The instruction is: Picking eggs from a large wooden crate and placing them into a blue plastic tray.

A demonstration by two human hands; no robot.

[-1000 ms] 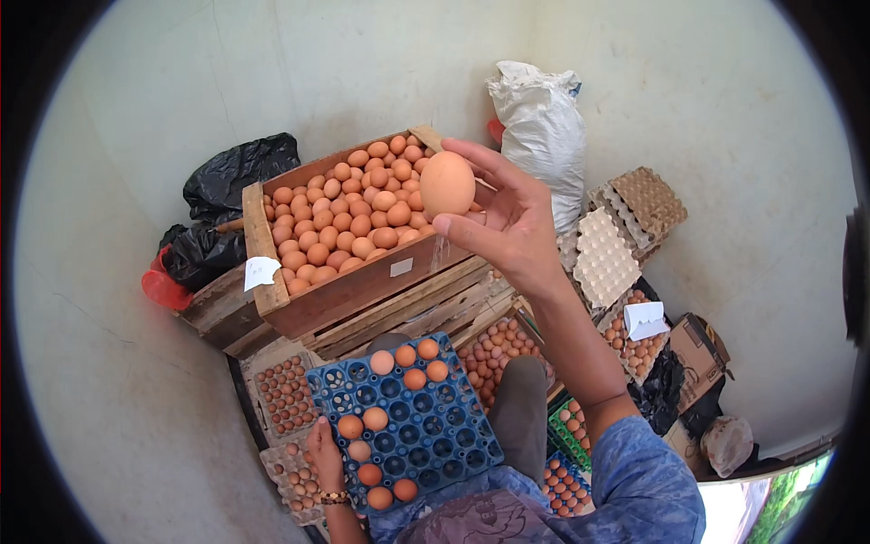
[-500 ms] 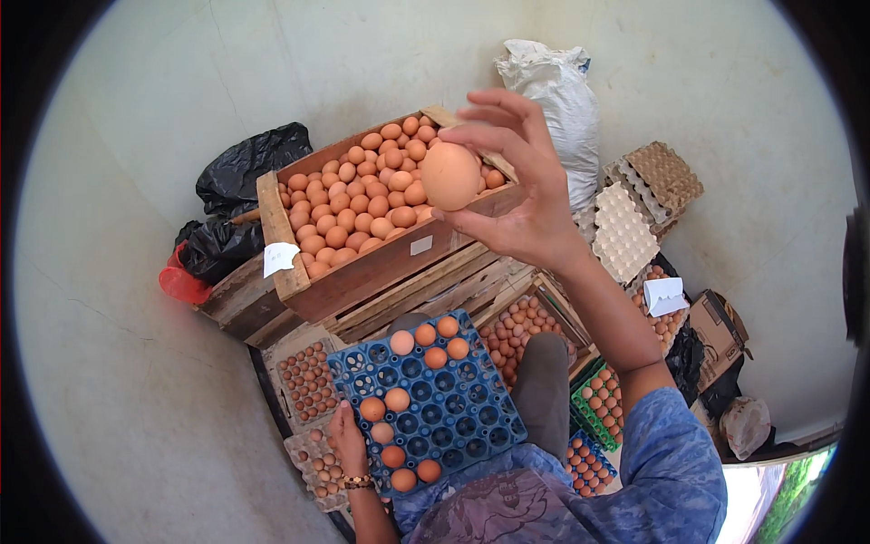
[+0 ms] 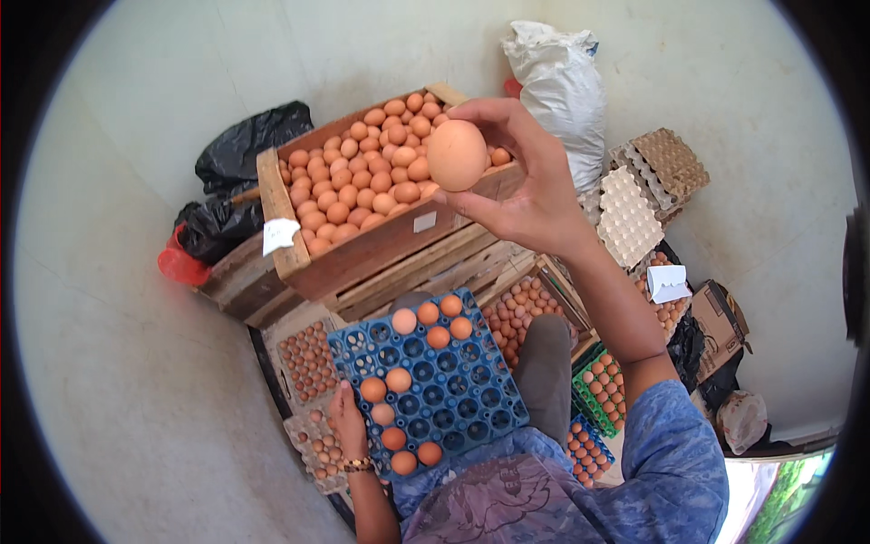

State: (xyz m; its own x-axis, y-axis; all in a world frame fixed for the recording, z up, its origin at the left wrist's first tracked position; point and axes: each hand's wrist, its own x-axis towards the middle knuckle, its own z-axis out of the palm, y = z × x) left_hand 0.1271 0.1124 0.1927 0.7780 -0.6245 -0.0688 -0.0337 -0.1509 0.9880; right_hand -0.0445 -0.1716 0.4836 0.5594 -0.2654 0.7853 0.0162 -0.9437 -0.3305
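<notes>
My right hand (image 3: 530, 195) is raised high in front of me, arm extended up from the lower right, blue sleeve bunched at the upper arm. Palm faces toward me, wrist slightly bent. My fingers (image 3: 494, 111) curl over the top of a single brown egg (image 3: 456, 155), thumb propping it from below; the egg is pinched between thumb and fingertips, held up clear of everything, in line with the wooden crate (image 3: 362, 249) behind it.

That crate sits tilted on stacked wooden pallets (image 3: 426, 272), heaped with brown eggs (image 3: 362, 181). A small white paper tag (image 3: 279, 234) hangs at its left corner.

My left hand (image 3: 347, 422) is low, forearm coming up from the bottom edge, a beaded bracelet at the wrist. Its fingers lie closed along the left edge of the blue plastic egg tray (image 3: 444, 390), gripping that rim. The tray rests on my lap, partly filled: a few eggs along the far edge, a column down the left side, most cups bare.

Around me: cardboard trays of smaller eggs (image 3: 308, 358) just left of the blue tray, more egg trays (image 3: 521, 304) to the right, black plastic bags (image 3: 249, 150) behind the crate, a white sack (image 3: 562, 82) against the wall, stacked empty cardboard trays (image 3: 634, 213) at right.
</notes>
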